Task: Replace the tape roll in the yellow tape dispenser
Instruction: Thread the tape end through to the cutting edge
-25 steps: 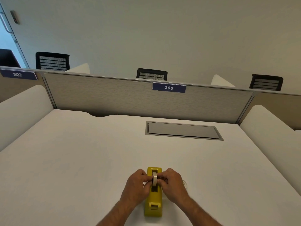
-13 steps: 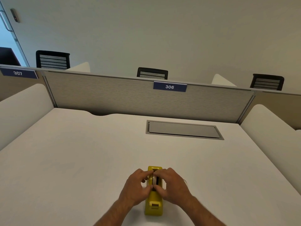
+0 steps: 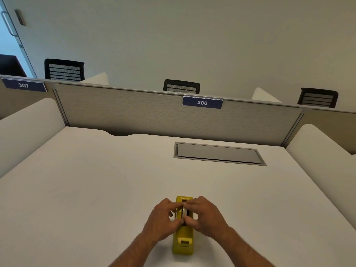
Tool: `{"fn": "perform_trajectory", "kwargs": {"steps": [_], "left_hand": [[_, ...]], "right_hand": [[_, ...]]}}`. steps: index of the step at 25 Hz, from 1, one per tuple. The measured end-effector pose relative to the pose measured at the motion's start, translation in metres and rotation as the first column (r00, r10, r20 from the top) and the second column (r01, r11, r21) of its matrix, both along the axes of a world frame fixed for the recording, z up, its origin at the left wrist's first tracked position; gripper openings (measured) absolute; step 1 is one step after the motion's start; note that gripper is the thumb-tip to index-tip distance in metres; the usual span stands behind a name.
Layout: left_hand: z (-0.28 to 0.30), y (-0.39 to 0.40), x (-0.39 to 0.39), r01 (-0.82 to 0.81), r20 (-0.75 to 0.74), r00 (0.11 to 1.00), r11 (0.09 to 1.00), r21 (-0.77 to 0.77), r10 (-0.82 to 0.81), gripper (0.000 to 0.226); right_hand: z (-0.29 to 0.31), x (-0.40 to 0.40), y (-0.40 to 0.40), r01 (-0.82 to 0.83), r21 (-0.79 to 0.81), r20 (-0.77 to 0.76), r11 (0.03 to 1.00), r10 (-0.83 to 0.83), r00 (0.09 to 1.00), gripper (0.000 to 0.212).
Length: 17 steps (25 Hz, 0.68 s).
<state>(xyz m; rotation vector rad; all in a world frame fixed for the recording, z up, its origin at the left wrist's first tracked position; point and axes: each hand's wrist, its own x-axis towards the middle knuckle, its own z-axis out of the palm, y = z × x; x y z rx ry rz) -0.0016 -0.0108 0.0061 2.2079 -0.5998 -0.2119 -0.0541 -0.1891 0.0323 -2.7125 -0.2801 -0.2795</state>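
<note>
My left hand [image 3: 163, 218] and right hand [image 3: 205, 215] pinch the pale narrow tape roll [image 3: 184, 211], fingers clamped on its rigid sides, inside the blocky yellow plastic tape dispenser [image 3: 183, 237]; it's light, probably slippery.

**Yellow dispenser lengthwise on the worktop, pale roll in its slot**

The yellow tape dispenser [image 3: 182, 241] stood upright on the white worktop [image 3: 96, 189], near its front edge, its long axis running away from the person. Its body was a glossy mustard yellow with rounded corners. The near end carried a small rectangular recess on top; the far end showed a dark opening. The tape roll [image 3: 184, 211], pale and narrow, stood on edge in the middle slot, mostly hidden by fingers.
</note>
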Motion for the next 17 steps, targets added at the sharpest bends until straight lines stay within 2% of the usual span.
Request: {"fn": "perform_trajectory", "kwargs": {"steps": [2, 4, 11, 17], "left_hand": [[0.0, -0.0008, -0.0006, -0.007, -0.004, 1.0, 1.0, -0.008, 0.007, 0.057], [-0.0003, -0.0016, -0.0007, -0.017, -0.006, 1.0, 1.0, -0.011, 0.017, 0.058], [0.0009, -0.0018, -0.001, -0.021, -0.026, 0.999, 0.999, -0.036, 0.02, 0.058], [-0.0004, -0.0018, -0.001, -0.024, -0.054, 0.998, 1.0, -0.008, 0.024, 0.052]], "right_hand": [[-0.0018, 0.0011, -0.0018, 0.006, 0.027, 0.044, 1.0, -0.008, 0.999, 0.025], [-0.0011, 0.0036, -0.0028, 0.007, 0.031, 0.05, 0.999, -0.008, 0.999, 0.017], [0.0022, 0.006, -0.004, 0.001, 0.023, 0.012, 1.0, -0.001, 1.0, 0.02], [0.0017, 0.005, -0.0051, -0.011, -0.026, -0.029, 1.0, 0.01, 1.0, 0.037]]}}
